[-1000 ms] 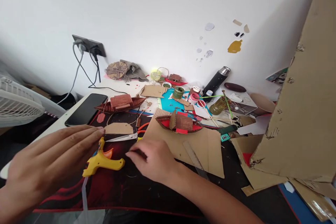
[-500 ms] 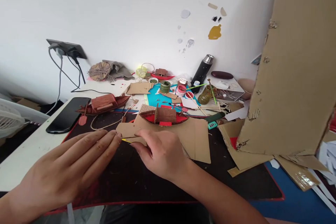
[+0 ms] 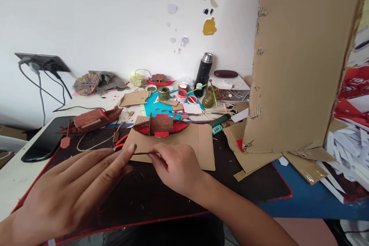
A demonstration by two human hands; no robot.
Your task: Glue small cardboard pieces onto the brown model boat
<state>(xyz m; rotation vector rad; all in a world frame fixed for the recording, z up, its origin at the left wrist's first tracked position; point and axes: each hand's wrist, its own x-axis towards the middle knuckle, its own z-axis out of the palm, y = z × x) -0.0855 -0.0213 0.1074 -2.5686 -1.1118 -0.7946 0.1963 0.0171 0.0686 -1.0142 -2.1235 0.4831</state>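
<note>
Between my two hands is a thin brown strip [image 3: 142, 153], held level just above the cardboard sheet [image 3: 206, 146]. My right hand [image 3: 177, 165] pinches its right end between thumb and forefinger. My left hand [image 3: 77, 184] is at the strip's left end, its fingers pressed together and the forefinger tip touching it; the thumb is mostly hidden below. Just beyond my hands, a small model boat [image 3: 161, 125] with a red inside and a brown arched roof stands on the cardboard. A second, brown model boat [image 3: 92, 120] lies to the left.
Orange-handled scissors [image 3: 121, 142] lie partly hidden beyond my left hand. At the left edge is a black phone [image 3: 47, 138]. Farther back are paint jars [image 3: 163, 93], a black flask [image 3: 203, 73] and a red model boat [image 3: 160, 80]. A tall cardboard box [image 3: 300, 65] rises at the right.
My view has turned to the right, so the scene sits farther left. The scissors' orange handles show more, and a yellow bit between my hands is no longer seen.
</note>
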